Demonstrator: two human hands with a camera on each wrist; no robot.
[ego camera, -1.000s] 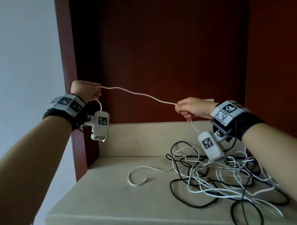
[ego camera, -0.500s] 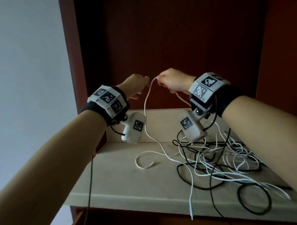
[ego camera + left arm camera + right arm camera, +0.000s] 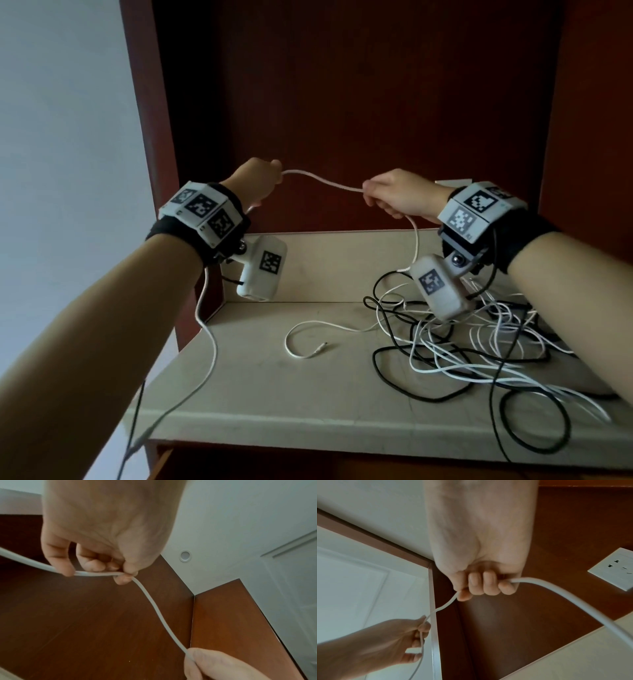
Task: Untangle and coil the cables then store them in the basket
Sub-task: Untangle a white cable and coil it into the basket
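In a dark wooden alcove above a pale shelf [image 3: 260, 387], the white cable [image 3: 322, 181] sags sideways between the hands, the left hand [image 3: 257, 181] pinching it and the right hand [image 3: 400, 197] fisted round it, its remainder dropping below the right hand into the tangle [image 3: 479, 342] (no basket visible).

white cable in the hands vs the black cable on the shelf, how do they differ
The thin white cable is raised off the beige shelf, stretched between the left hand and right hand; the thin black cable lies on the shelf untouched. The white cable's trailing end hangs over the shelf's front edge; the black cable loops loosely through the tangled pile. Both are slim and flexible, and neither is coiled yet.
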